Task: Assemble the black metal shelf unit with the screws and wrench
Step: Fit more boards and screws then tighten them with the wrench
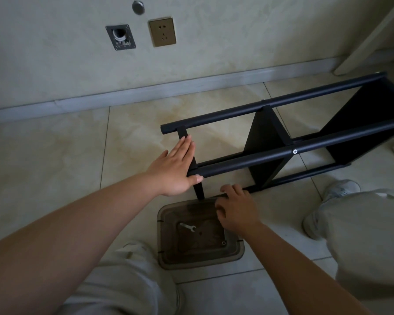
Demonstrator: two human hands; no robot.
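Your left hand (176, 165) lies flat with straight fingers against the end crossbar (184, 133) of the black metal shelf unit (280, 142), which lies on its side on the tiled floor (55, 155). Your right hand (236, 209) curls its fingers over the lowest tube near the clear plastic bin (164, 214). Inside the bin lie a small wrench (188, 227) and a screw (223, 243). A silver screw head (295, 151) shows on the front tube.

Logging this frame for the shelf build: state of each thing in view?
shelf unit: on its side on the floor, partly built
left hand: flat, fingers straight, pressing the end bar
right hand: fingers curled on the lower tube
wrench: lying loose in the tray
tray: on the floor, open
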